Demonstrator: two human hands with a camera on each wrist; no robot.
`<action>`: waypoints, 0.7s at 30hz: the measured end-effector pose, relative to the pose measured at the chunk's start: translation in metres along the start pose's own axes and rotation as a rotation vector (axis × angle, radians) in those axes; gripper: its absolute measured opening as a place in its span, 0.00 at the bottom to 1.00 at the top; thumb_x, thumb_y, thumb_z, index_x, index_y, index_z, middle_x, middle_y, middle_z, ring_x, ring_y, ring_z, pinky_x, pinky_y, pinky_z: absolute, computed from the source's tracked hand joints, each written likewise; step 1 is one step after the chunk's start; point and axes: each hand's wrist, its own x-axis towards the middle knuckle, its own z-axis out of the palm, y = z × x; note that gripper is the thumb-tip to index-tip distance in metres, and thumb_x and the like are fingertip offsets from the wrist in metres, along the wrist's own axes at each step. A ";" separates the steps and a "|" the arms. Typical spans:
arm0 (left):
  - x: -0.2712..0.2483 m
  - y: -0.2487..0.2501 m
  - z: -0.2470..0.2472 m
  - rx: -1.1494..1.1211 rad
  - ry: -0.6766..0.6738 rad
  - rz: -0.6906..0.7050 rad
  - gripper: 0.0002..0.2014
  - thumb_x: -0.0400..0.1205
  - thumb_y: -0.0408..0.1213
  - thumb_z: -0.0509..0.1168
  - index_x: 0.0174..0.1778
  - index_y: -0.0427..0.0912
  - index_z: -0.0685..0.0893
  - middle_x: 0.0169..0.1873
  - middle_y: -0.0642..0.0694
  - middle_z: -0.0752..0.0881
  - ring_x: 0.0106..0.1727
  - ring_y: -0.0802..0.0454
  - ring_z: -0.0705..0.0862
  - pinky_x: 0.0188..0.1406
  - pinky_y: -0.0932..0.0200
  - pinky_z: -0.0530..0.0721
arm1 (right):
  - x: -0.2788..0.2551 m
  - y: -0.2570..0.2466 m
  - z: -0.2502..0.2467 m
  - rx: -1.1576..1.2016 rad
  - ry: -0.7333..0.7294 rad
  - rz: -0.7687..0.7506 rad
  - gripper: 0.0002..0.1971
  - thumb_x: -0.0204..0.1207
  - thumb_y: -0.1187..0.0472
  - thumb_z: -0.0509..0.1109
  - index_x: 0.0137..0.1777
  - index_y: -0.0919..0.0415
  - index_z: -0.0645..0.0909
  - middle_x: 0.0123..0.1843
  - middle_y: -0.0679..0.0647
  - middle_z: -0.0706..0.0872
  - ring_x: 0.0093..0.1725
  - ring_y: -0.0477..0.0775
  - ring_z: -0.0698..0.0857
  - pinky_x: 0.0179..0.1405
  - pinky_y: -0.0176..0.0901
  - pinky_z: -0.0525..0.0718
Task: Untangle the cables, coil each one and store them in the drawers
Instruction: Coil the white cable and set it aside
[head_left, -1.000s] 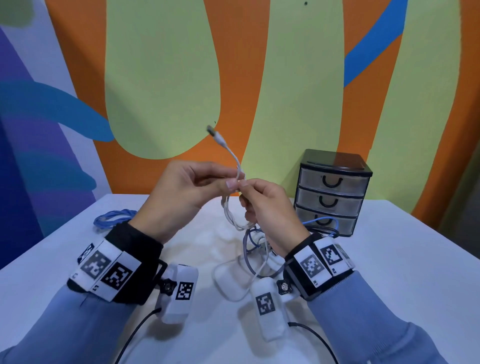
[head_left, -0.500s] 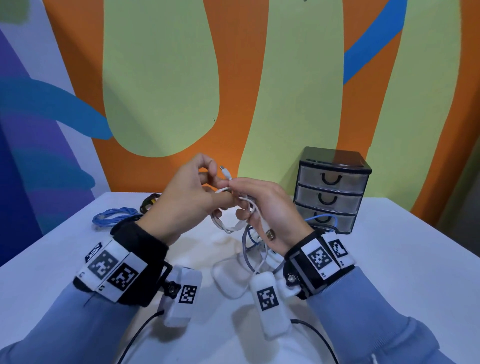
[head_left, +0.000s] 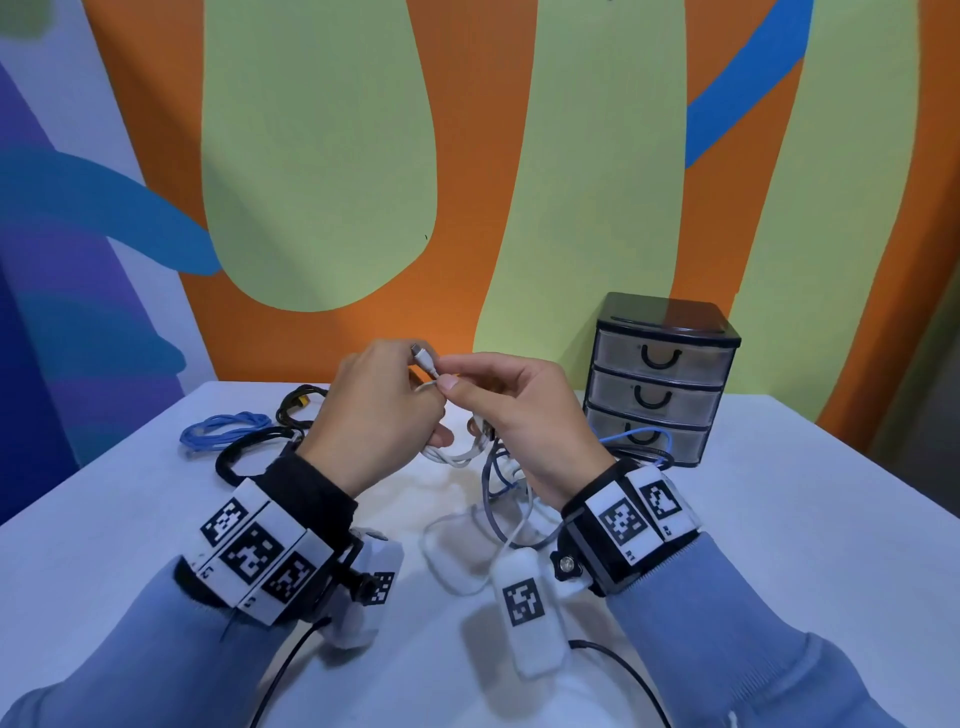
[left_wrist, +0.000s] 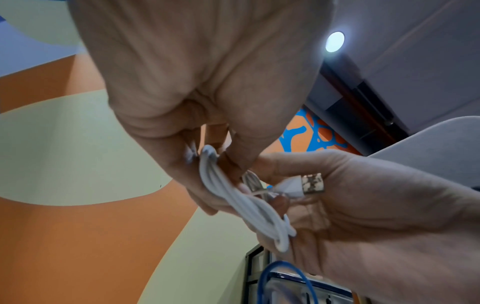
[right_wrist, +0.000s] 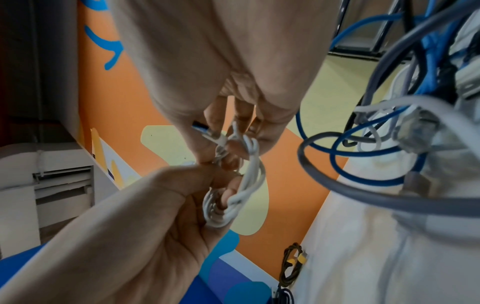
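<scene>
A white table (head_left: 779, 519) stands by a wall painted orange, green and blue; both hands are held up over its middle, close together; the left hand (head_left: 379, 415) curls its fingers round a small coil of the white cable (left_wrist: 249, 205), and the loops hang down below its fingers; the right hand (head_left: 524, 415) pinches the loose end of that cable just under the plug (head_left: 422, 357), which sticks up and leans to the left between the two thumbs; so the end lies right on top of the coil, touching it, and I think the next move is to wrap or tuck that end round the loops to hold them; the right hand is the one to do it, since the left is busy keeping the coil; the drawers (head_left: 660, 384) stand to the right and further back, all three closed, nearer the right hand; a tangle (head_left: 498, 483) of blue and grey cables lies on the table under the right hand; a blue coil (head_left: 223, 431) and a black cable (head_left: 249, 457) lie apart to the left.
</scene>
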 end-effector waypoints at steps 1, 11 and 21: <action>0.000 0.001 0.001 -0.006 0.008 -0.001 0.08 0.86 0.29 0.63 0.44 0.41 0.85 0.35 0.38 0.91 0.28 0.50 0.94 0.44 0.39 0.93 | 0.000 0.000 0.000 0.002 0.008 -0.014 0.08 0.79 0.67 0.80 0.57 0.63 0.94 0.39 0.55 0.89 0.39 0.51 0.81 0.37 0.37 0.79; 0.011 -0.005 -0.011 -0.713 -0.220 -0.285 0.10 0.84 0.17 0.65 0.55 0.25 0.90 0.38 0.39 0.87 0.36 0.53 0.84 0.40 0.65 0.86 | 0.000 -0.008 -0.006 0.017 0.029 -0.119 0.07 0.78 0.66 0.81 0.54 0.63 0.95 0.50 0.59 0.96 0.52 0.53 0.91 0.63 0.51 0.86; 0.013 -0.003 -0.011 -1.187 -0.093 -0.499 0.18 0.77 0.28 0.71 0.64 0.33 0.91 0.54 0.41 0.92 0.51 0.49 0.89 0.75 0.52 0.81 | 0.002 -0.011 -0.013 0.015 0.030 -0.139 0.05 0.78 0.65 0.81 0.53 0.60 0.95 0.44 0.50 0.95 0.41 0.41 0.85 0.43 0.34 0.79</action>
